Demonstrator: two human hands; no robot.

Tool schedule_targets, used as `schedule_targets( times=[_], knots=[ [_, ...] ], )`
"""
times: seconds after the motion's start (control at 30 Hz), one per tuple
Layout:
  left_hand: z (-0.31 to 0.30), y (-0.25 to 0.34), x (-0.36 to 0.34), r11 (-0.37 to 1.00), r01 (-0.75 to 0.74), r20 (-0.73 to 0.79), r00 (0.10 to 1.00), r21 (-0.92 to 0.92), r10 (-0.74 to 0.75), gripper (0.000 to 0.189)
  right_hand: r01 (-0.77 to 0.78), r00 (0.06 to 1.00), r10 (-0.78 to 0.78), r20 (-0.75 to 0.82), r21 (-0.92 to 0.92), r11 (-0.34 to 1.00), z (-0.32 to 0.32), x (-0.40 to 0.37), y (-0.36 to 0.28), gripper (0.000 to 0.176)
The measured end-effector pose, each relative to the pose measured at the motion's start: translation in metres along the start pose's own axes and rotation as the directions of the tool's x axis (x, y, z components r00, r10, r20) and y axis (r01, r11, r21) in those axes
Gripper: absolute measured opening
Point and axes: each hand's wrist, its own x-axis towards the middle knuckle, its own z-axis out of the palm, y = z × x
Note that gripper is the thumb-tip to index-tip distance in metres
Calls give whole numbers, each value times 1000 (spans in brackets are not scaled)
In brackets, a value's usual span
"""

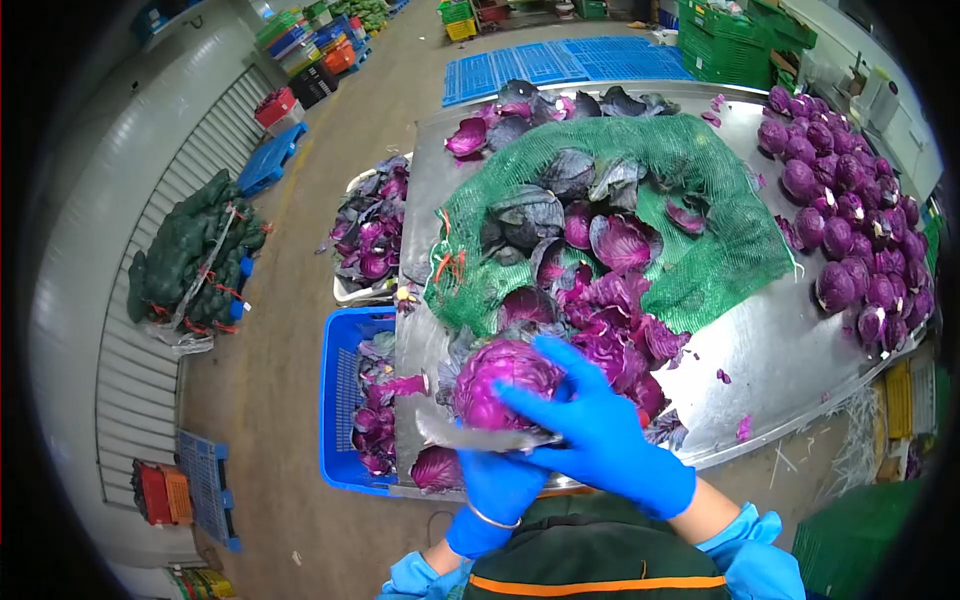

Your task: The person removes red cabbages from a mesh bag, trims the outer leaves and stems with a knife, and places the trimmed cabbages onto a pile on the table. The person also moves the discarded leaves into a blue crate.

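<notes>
A peeled purple cabbage [505, 383] is at the table's near edge, with my left hand [503, 492] against its underside, the fingers mostly hidden. My right hand [610, 430] grips a knife [470, 434] low in its palm, with fingers spread over the cabbage's right side. The blade points left across the cabbage's lower front. Loose purple leaves [610, 330] lie just beyond, beside a green mesh sack [710, 270] that holds dark, unpeeled cabbages [530, 215].
Many peeled cabbages [840, 190] cover the right side of the metal table [760, 350]. On the left stand a blue basket [340, 400] and a white crate [365, 293], both with leaves. Full mesh sacks [185, 255] rest farther left; blue pallets [560, 65] lie beyond the table.
</notes>
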Motion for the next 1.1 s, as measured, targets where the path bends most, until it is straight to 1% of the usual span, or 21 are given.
schedule_targets(
  times=[0.03, 0.07, 0.1, 0.13, 0.2, 0.27, 0.33, 0.4, 0.43, 0.47, 0.53, 0.6, 0.73, 0.77, 0.87, 0.93, 0.97, 1.0, 1.03, 1.07, 1.1],
  knots=[
    [-3, 2, -5, 706, -152, 95, 988, 692, 121, 64, 29, 989, -16, 150, -79, 996, 1, 3, 6, 56],
    [-5, 4, -9, -6, -251, 249, 959, 968, 133, 55, 143, 981, -127, 145, -107, 984, 1, 3, 17, 53],
    [-7, 8, -10, 664, -79, 45, 997, 743, 68, 55, 213, 961, -202, 187, -43, 976, -5, 4, 20, 50],
    [-8, 12, -10, 984, 126, -61, 991, 125, -119, 58, 281, 934, -278, 222, 21, 960, -9, 5, 22, 47],
    [5, 2, -15, 635, -61, -12, 994, 770, 110, 61, 295, 939, -312, 147, 128, 947, -6, 5, 22, 30],
    [16, 0, -9, 867, 24, -70, 997, 498, 12, 56, 32, 998, 6, -67, 553, 833, -4, 3, 24, 20],
    [25, 0, -10, 980, 108, -91, 991, 166, -94, 52, -193, 907, 414, 76, 950, 247, -38, 3, 27, 16],
    [34, 2, -17, 320, -240, 222, 971, 917, 90, 73, 158, 903, 415, -117, 985, -68, -56, 6, 50, 20],
    [35, 7, -17, 302, -186, 205, 978, 935, -31, 81, -228, 836, 541, -95, 836, 499, -68, -2, 47, 30],
    [30, 7, -15, 306, -190, 209, 977, 933, -30, 81, -20, 945, 173, -278, 477, 878, -55, 5, 37, 35],
    [-3, -2, -10, 619, -101, 150, 988, 778, -27, 64, 74, 997, -73, -13, 101, 992, -39, -3, -4, 38],
    [-64, -38, -7, 848, 17, -109, 993, 530, 49, 64, 237, 952, -170, 255, -262, 935, -26, -4, -9, 37],
    [-8, 4, -11, 295, -208, 228, 973, 932, -34, 67, 46, 936, -107, 335, 184, 982, -28, -12, 11, 37],
    [0, 7, -13, 84, -293, 301, 949, 952, -98, 67, 132, 968, -196, 154, 351, 927, -22, -19, 20, 23],
    [33, -4, -28, 304, -41, 70, 994, 952, -87, 68, -159, 977, 215, -3, 663, 731, -48, -36, 26, 21],
    [-20, -15, -27, 427, -102, 209, 955, 898, -212, 66, -196, 960, 279, -5, 701, 685, -65, -46, 57, 25],
    [-39, -21, -23, 871, 415, 208, 857, 263, -472, 64, -234, 937, 348, -5, 732, 640, -76, -51, 80, 29],
    [-48, -26, -22, 478, 698, 416, 708, -533, -571, 61, -268, 910, 415, -3, 759, 593, -87, -54, 101, 33],
    [-44, -25, -22, 744, 648, 125, 762, -164, -635, 50, -296, 878, 479, -3, 783, 547, -96, -55, 118, 38],
    [-37, -23, -20, 742, 650, 125, 759, -160, -638, 50, -317, 841, 542, -5, 807, 499, -102, -56, 125, 42],
    [-30, -22, -16, 628, 696, 268, 715, -348, -645, 50, -660, 686, 724, -68, 361, 659, -95, -41, 97, 46]
  ],
)
